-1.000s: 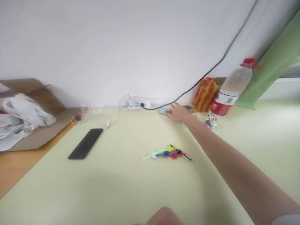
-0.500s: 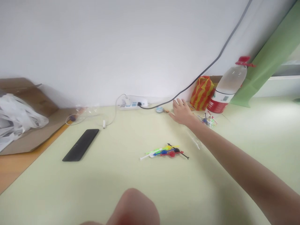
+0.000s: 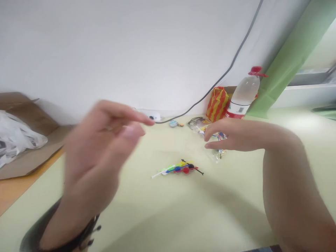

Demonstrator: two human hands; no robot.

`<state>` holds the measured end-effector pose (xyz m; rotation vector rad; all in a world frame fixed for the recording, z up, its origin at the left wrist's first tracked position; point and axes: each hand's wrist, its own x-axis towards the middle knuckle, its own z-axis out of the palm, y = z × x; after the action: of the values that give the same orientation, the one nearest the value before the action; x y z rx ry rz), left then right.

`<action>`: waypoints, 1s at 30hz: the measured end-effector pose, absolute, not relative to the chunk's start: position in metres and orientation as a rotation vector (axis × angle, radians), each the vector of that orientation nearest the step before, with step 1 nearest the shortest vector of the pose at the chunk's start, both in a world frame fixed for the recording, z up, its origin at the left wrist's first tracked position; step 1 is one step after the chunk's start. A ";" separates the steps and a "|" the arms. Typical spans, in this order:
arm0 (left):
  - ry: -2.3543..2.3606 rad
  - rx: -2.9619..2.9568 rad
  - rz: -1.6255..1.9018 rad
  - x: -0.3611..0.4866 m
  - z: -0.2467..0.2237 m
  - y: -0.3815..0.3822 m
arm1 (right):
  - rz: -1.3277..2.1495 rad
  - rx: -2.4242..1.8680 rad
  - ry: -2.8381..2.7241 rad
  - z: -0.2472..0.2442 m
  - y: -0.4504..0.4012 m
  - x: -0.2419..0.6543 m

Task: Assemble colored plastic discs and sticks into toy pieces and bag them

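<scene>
My left hand [image 3: 102,147] is raised above the left side of the pale green table, its fingers apart and nothing between them, slightly blurred. A dark band circles that wrist. My right hand [image 3: 223,134] hovers at the right with thumb and fingers parted, over clear bags [image 3: 219,154] of small colourful pieces that it partly covers. Between the hands lies a loose pile of arrow-shaped plastic spinners [image 3: 181,168] in white, green, blue, yellow, red and black. Neither hand touches this pile.
A large water bottle [image 3: 245,94] stands beside a red and yellow striped bag [image 3: 217,103] at the back right. A black cable [image 3: 201,100] runs down the wall to a power strip [image 3: 156,115]. Cardboard [image 3: 39,147] with white plastic [image 3: 19,138] lies at the left.
My left hand has come into view and hides the black slab's place. My right hand has drawn back from the wall towards the bagged pieces. The camera view has shifted slightly.
</scene>
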<state>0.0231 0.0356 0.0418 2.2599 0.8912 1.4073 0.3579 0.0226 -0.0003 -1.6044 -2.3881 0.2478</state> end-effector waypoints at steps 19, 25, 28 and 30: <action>0.740 2.360 0.345 0.033 0.014 0.148 | 0.764 -1.352 -2.127 0.014 0.052 0.332; 0.745 2.101 0.447 0.027 -0.014 0.173 | 1.064 -1.291 -2.005 -0.019 0.083 0.326; 0.707 2.113 0.390 0.023 -0.021 0.180 | 1.052 -1.319 -1.918 -0.021 0.085 0.327; 0.717 2.128 0.365 0.018 -0.023 0.183 | 1.025 -1.333 -1.872 -0.021 0.084 0.330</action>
<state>0.0183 0.1829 -0.0226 2.1285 0.7168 0.3654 0.3300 0.0835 -0.0208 -1.3326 -1.8717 1.0251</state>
